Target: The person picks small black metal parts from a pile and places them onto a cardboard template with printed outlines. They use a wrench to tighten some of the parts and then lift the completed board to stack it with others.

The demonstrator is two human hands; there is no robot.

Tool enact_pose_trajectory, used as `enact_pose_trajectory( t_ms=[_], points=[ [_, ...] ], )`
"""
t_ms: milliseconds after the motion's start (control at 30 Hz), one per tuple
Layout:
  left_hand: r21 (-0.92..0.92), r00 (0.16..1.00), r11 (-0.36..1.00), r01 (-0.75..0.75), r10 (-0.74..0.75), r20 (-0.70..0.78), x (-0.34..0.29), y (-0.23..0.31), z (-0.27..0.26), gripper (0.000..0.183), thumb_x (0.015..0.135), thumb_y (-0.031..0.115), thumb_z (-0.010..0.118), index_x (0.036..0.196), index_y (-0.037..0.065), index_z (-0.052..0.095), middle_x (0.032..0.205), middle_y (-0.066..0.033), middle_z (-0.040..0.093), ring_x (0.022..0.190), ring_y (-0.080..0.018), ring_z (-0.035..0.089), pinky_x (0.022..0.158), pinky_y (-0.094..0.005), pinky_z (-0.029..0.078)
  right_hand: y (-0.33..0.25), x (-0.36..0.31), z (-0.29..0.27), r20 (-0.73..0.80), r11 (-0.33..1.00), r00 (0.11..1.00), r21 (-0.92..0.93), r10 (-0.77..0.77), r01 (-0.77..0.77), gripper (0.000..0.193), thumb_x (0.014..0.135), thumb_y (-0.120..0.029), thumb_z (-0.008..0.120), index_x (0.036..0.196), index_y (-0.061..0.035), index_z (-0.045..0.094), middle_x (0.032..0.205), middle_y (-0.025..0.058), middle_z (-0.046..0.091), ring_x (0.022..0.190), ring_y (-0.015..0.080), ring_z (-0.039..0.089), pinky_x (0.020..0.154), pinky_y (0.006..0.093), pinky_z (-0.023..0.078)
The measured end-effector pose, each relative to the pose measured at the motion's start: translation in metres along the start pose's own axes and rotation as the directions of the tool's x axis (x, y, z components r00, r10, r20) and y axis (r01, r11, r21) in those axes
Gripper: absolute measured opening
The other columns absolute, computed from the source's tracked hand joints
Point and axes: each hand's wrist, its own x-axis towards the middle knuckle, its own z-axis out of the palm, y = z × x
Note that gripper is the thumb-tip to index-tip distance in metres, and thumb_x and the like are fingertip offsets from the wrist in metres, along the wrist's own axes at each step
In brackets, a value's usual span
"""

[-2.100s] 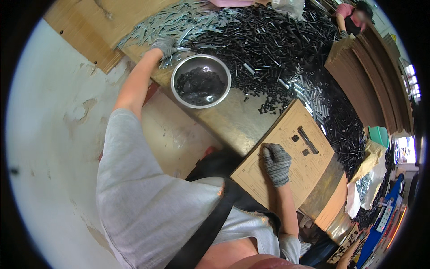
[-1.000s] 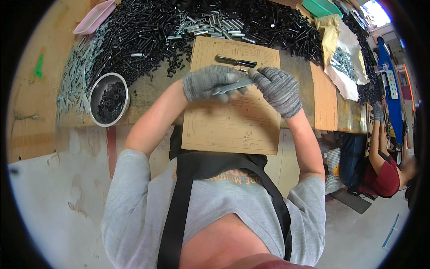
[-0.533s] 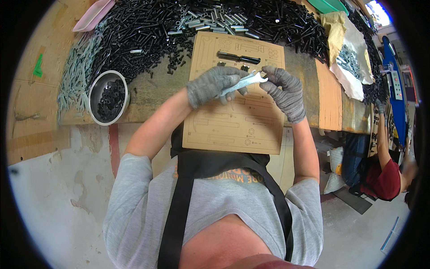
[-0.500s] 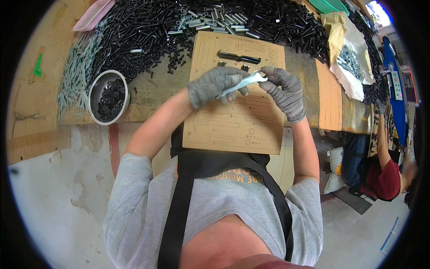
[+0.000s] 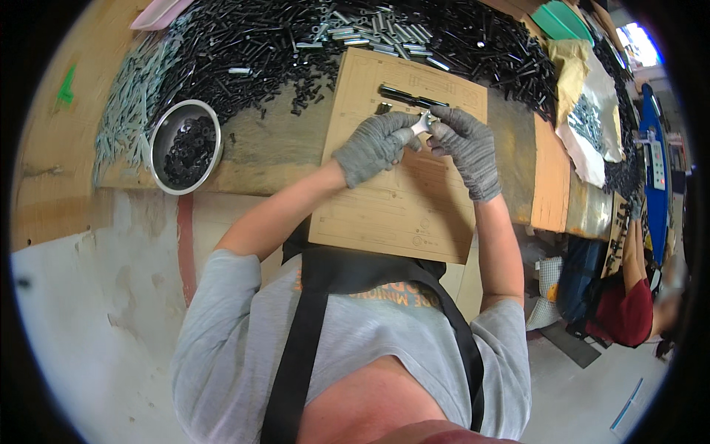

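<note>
Over the cardboard, left hand closes toward right hand, fingers pinching the now mostly hidden wrench; right grip unclear.

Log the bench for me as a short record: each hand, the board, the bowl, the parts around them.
Left hand: gloved, closed around a silver wrench
Right hand: gloved, fingers at the wrench's exposed end; grip unclear
Board: brown, printed with outlines, beneath both hands
On board: dark rod-shaped parts beyond the hands
Bowl: metal, left of the board, holding small dark parts
Beyond board: black parts heaped, silver tubes among them
Far left: flat silvery pieces, piled
</note>
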Motion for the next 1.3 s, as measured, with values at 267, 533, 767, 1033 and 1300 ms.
enact_pose_trajectory(
  t_ms=[267, 533, 767, 1033, 1300],
  points=[
    [0.130, 0.932, 0.991, -0.032, 0.077, -0.354, 0.008, -0.003, -0.062, 0.040, 0.093, 0.029, 0.052, 0.123, 0.003, 0.054, 0.092, -0.0069, 0.064, 0.075, -0.0141, 0.058, 0.067, -0.0269, 0.049, -0.011, 0.115, 0.009, 0.240, 0.992, 0.964, -0.078, 0.117, -0.101, 0.026, 0.085, -0.014, 0.068, 0.107, 0.0001, 0.063, 0.085, 0.0051, 0.067, 0.065, 0.0080, 0.060, 0.060, 0.0204, 0.053],
    [0.795, 0.883, 0.501, 0.341, 0.119, -0.453, 0.013, -0.026, -0.061, 0.039, 0.085, 0.040, 0.060, 0.103, 0.006, 0.060, 0.099, -0.0150, 0.066, 0.093, -0.0292, 0.064, 0.080, -0.0412, 0.050, 0.019, 0.184, 0.031, 0.373, 0.949, 0.892, -0.273, 0.254, -0.156, 0.026, 0.087, -0.015, 0.067, 0.109, -0.0037, 0.064, 0.085, 0.0013, 0.065, 0.067, 0.0071, 0.060, 0.062, 0.0210, 0.054],
    [0.805, 0.845, 0.493, 0.330, 0.225, -0.485, 0.017, -0.030, -0.056, 0.037, 0.082, 0.040, 0.064, 0.095, 0.005, 0.062, 0.088, -0.0155, 0.065, 0.083, -0.0319, 0.063, 0.074, -0.0424, 0.049, 0.020, 0.191, 0.046, 0.372, 0.921, 0.890, -0.370, 0.263, -0.118, 0.023, 0.085, -0.018, 0.069, 0.106, -0.0087, 0.068, 0.082, 0.0008, 0.067, 0.069, 0.0072, 0.061, 0.063, 0.0232, 0.055],
    [0.821, 0.839, 0.467, 0.328, 0.256, -0.481, 0.019, -0.037, -0.055, 0.039, 0.082, 0.043, 0.062, 0.091, 0.005, 0.063, 0.086, -0.0176, 0.065, 0.080, -0.0337, 0.063, 0.071, -0.0438, 0.049, 0.031, 0.183, 0.062, 0.318, 0.674, 0.943, -0.677, -0.095, 0.296, 0.029, 0.080, -0.032, 0.068, 0.104, -0.0150, 0.070, 0.096, 0.0106, 0.069, 0.087, 0.0243, 0.064, 0.085, 0.0354, 0.048],
    [0.807, 0.852, 0.432, 0.402, 0.147, -0.502, 0.027, -0.027, -0.053, 0.040, 0.078, 0.046, 0.064, 0.092, 0.008, 0.067, 0.087, -0.0158, 0.067, 0.083, -0.0326, 0.064, 0.075, -0.0410, 0.049, 0.014, 0.164, 0.073, 0.254, 0.336, 0.962, -0.902, -0.097, 0.272, 0.040, 0.082, -0.033, 0.061, 0.120, -0.0198, 0.061, 0.111, 0.0091, 0.066, 0.103, 0.0276, 0.061, 0.090, 0.0395, 0.047]
  ],
)
